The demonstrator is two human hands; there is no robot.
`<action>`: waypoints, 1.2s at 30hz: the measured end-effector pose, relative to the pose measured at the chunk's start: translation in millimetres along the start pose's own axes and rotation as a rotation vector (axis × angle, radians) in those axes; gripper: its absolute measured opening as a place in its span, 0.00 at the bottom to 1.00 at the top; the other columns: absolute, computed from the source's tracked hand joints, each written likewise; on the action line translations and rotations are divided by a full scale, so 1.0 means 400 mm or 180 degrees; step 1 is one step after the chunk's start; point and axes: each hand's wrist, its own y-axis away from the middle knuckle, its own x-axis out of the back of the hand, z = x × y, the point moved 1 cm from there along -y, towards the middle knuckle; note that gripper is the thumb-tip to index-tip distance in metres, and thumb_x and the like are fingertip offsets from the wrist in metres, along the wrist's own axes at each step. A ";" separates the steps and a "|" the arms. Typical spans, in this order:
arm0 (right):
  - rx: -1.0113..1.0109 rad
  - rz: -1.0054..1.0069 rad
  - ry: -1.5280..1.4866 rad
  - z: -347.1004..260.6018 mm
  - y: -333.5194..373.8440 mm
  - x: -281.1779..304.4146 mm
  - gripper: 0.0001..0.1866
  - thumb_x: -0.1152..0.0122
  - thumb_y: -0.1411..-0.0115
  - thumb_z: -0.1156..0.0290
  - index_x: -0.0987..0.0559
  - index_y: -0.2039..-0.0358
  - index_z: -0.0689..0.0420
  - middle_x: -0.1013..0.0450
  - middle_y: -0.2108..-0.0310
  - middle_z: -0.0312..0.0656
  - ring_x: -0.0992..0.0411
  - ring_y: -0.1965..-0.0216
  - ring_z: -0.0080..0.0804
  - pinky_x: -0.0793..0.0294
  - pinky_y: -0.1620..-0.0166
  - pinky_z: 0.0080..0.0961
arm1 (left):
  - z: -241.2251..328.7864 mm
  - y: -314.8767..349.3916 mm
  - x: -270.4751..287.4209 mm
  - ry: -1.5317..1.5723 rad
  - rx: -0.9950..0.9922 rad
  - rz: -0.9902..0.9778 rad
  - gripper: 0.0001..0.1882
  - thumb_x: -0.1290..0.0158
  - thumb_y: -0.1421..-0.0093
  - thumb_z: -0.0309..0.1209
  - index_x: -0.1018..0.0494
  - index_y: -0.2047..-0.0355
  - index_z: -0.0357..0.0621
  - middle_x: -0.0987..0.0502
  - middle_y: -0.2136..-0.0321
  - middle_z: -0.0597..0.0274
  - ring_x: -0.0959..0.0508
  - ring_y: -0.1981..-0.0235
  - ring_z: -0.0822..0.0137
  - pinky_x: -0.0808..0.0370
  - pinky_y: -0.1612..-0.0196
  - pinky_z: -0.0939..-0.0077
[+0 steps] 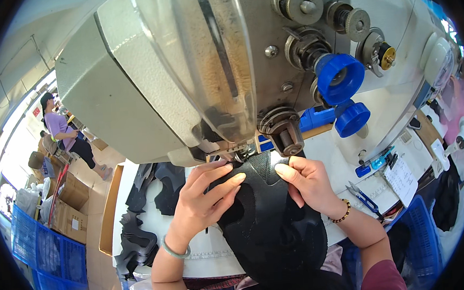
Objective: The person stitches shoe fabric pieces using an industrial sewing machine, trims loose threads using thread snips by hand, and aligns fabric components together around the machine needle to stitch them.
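A black shoe upper (268, 217) with a mesh patch lies below the sewing machine head (185, 68), its lower part hanging over the table's near edge. My left hand (206, 194) pinches the upper's left edge beside the presser foot (246, 153), thumb on top. On the other side, my right hand (308, 183) grips the right edge by the mesh, its thumb pressed on the surface. Part of the upper's far end is hidden beneath the machine. The needle's tip cannot be made out.
Black cut pieces (137, 241) are stacked at the left of the white table (212, 255). Thread snips (365, 198), a blue tool (374, 164) and a written paper (401, 180) lie at right. Blue crates (47, 246) and cartons (69, 213) stand far left, near another person (63, 128).
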 end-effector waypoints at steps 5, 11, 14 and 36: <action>-0.0047 0.0103 -0.0034 -0.005 0.003 -0.014 0.18 0.47 0.35 0.61 0.28 0.78 0.59 0.30 0.85 0.37 0.38 0.91 0.14 0.44 0.87 0.13 | 0.010 -0.013 0.019 0.0293 0.0539 -0.0082 0.14 0.37 0.53 0.23 0.18 0.63 0.48 0.24 0.61 0.62 0.23 0.57 0.61 0.25 0.54 0.69; 0.0063 0.0107 0.0096 -0.001 0.005 -0.026 0.18 0.46 0.35 0.62 0.29 0.79 0.59 0.28 0.85 0.38 0.38 0.91 0.14 0.44 0.88 0.13 | 0.022 -0.015 0.041 0.0534 0.1181 -0.0057 0.13 0.39 0.50 0.22 0.18 0.63 0.47 0.22 0.63 0.61 0.22 0.59 0.62 0.25 0.57 0.73; 0.0093 0.0130 0.0135 -0.001 0.006 -0.032 0.19 0.46 0.35 0.62 0.30 0.80 0.59 0.28 0.85 0.38 0.38 0.91 0.14 0.44 0.88 0.13 | 0.027 -0.008 0.061 0.0549 0.1636 0.0014 0.11 0.40 0.50 0.21 0.19 0.65 0.44 0.22 0.65 0.58 0.21 0.66 0.63 0.25 0.63 0.75; -0.0186 -0.0700 -0.0935 0.053 0.033 -0.039 0.12 0.49 0.34 0.66 0.31 0.60 0.63 0.27 0.71 0.39 0.30 0.83 0.19 0.31 0.79 0.13 | 0.144 0.050 -0.105 -0.0921 0.0112 0.0389 0.27 0.40 0.61 0.22 0.25 0.56 0.38 0.27 0.55 0.52 0.25 0.52 0.53 0.26 0.53 0.66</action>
